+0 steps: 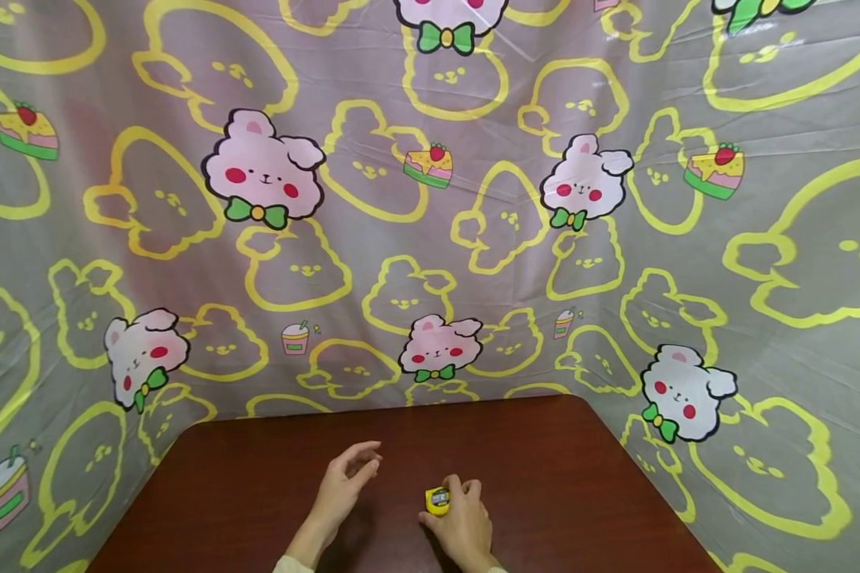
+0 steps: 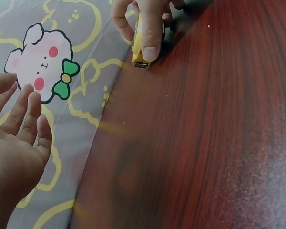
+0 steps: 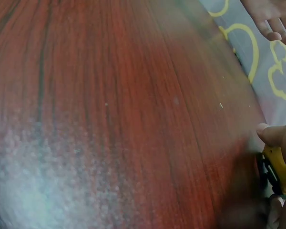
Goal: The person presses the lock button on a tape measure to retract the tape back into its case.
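Observation:
A yellow tape measure (image 1: 437, 501) is gripped between the thumb and fingers of my right hand (image 1: 466, 521), low over the brown table. In the left wrist view the yellow tape measure (image 2: 137, 43) shows its narrow side, with a dark slot at its lower end. The right wrist view catches part of its yellow case and black underside (image 3: 271, 171) at the right edge. My left hand (image 1: 345, 481) hovers to the left of it, fingers loosely bent and holding nothing. In the left wrist view the left palm (image 2: 16, 143) faces up, apart from the tape measure.
The dark red-brown wooden table (image 1: 272, 461) has rounded far corners. A grey curtain (image 1: 487, 278) with yellow outlines and white cartoon animals hangs behind and on both sides, close to the table's edges. Light glares on the tabletop in both wrist views.

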{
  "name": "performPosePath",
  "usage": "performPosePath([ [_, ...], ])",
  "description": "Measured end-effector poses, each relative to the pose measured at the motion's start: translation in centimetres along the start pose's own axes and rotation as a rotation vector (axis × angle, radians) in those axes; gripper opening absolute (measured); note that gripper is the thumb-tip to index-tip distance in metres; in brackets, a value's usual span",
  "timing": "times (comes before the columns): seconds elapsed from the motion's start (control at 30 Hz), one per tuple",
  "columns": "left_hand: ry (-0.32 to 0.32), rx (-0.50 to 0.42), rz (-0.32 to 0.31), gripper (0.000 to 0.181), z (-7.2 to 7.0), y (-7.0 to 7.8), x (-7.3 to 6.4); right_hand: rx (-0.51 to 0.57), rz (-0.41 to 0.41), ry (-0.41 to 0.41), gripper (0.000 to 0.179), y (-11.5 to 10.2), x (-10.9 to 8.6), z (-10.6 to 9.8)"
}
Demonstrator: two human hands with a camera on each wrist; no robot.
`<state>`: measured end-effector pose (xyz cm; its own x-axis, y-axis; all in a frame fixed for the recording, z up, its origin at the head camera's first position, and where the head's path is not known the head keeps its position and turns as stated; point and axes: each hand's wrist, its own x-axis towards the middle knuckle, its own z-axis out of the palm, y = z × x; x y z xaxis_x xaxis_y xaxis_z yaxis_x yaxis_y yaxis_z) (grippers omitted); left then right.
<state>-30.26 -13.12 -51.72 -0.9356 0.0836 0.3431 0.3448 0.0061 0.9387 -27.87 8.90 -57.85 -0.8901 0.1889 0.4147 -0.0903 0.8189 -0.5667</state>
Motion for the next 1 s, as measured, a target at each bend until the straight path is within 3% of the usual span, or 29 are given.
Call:
performPosePath([
  [0.43,0.003,-0.008,-0.020,0.028,-0.3,0.1,-0.2,-0.070,0.022,-0.130,0.075,-0.1,0.6,0.1],
  [0.83,0.011,0.008,-0.018,0.029,-0.6,-0.1,-0.2,-0.055,0.005,-0.155,0.077,0.1,0.9,-0.2],
  [1.0,0.015,0.111,0.022,0.031,-1.2,0.0,-0.3,-0.049,-0.052,-0.253,0.087,0.4,1.4,-1.5],
])
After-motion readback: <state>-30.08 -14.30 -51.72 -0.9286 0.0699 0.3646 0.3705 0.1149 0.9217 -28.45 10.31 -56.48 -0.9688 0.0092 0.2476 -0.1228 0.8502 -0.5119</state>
